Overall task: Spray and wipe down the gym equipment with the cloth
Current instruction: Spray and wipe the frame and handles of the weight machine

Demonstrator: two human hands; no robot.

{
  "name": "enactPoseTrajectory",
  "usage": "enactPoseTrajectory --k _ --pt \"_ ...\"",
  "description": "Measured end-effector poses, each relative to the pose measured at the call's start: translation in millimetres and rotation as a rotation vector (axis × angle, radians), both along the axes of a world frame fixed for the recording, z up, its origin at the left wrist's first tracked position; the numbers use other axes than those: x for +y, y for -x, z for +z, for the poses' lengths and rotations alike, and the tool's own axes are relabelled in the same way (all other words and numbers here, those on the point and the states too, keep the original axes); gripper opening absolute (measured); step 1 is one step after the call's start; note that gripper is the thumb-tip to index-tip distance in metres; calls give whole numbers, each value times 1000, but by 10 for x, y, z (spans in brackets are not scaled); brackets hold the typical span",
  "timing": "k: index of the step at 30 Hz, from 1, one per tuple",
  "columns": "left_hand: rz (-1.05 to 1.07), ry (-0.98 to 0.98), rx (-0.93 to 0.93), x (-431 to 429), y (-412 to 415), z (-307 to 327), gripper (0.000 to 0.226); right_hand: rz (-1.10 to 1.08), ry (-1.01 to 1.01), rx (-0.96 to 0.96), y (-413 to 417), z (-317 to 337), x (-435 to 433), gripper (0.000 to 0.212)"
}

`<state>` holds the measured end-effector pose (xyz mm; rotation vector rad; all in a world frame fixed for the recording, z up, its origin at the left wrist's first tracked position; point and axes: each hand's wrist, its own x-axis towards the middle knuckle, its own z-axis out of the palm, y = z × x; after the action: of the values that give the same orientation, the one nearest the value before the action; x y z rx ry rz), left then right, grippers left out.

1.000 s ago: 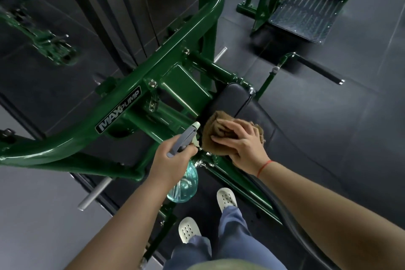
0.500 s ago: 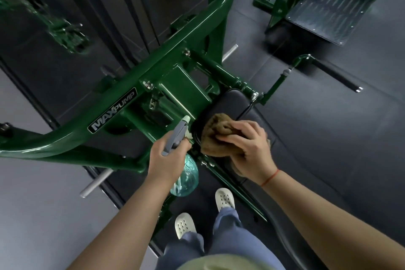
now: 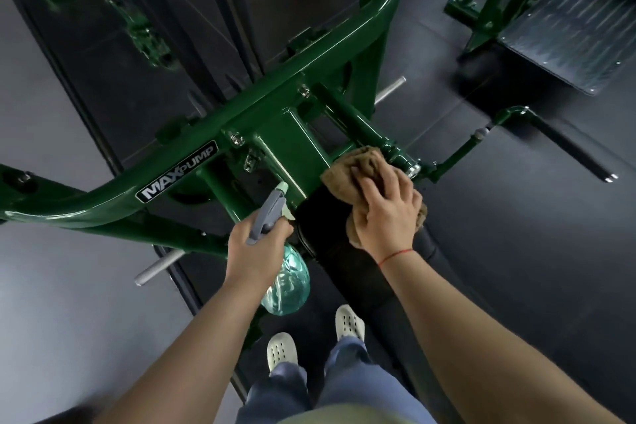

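- Brown cloth (image 3: 358, 170) lies pressed on the top end of a black pad (image 3: 330, 217), touching the green frame (image 3: 241, 134), under the flattened right hand (image 3: 385, 213).
- Left hand (image 3: 256, 251) grips a teal spray bottle (image 3: 285, 280), nozzle toward the frame.
- Risk, as judged: cloth snagging on nearby bolts, or spray drifting onto the floor.

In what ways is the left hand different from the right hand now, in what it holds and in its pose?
The left hand is closed around the neck of the spray bottle, held in the air beside the green frame; the right hand lies flat, fingers spread, pressing the brown cloth onto the black pad. The right wrist wears a red string; the left wrist is bare. Both arms are bare and reach forward.
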<state>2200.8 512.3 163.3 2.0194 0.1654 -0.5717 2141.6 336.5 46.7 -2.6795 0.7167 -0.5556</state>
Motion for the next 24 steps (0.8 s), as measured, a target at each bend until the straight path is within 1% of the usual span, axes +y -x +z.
enactPoseTrajectory --k 2,3,5,7,9,11,15,18,20,22,24 --pt "-11 7 9 -64 21 -53 24 7 -5 19 -43 31 -161 41" --pt "-23 16 7 -83 34 -84 26 -25 -48 33 -64 67 -192 44" --pt "-35 31 3 -100 59 -124 29 -170 -232 72 -143 165 -229 47" --pt "-41 43 -8 -91 71 -157 33 -282 -408 146 -284 265 -326 43" --pt "-44 46 -12 -82 81 -167 34 -249 -422 237 -416 363 -458 37" --pt "-20 46 -15 -79 103 -189 32 -119 -370 301 -525 466 -578 33" --pt "57 37 5 -115 147 -188 31 196 -237 476 -805 652 -629 34" --pt "174 50 20 -121 188 -185 28 453 -44 655 -1074 755 -391 36" --pt "232 74 19 -92 209 -205 20 625 5 749 -1189 803 -99 39" --pt "269 64 8 -64 234 -207 13 774 24 794 -1225 807 211 25" --pt "292 38 -2 -27 257 -201 13 846 37 808 -1222 802 404 16"
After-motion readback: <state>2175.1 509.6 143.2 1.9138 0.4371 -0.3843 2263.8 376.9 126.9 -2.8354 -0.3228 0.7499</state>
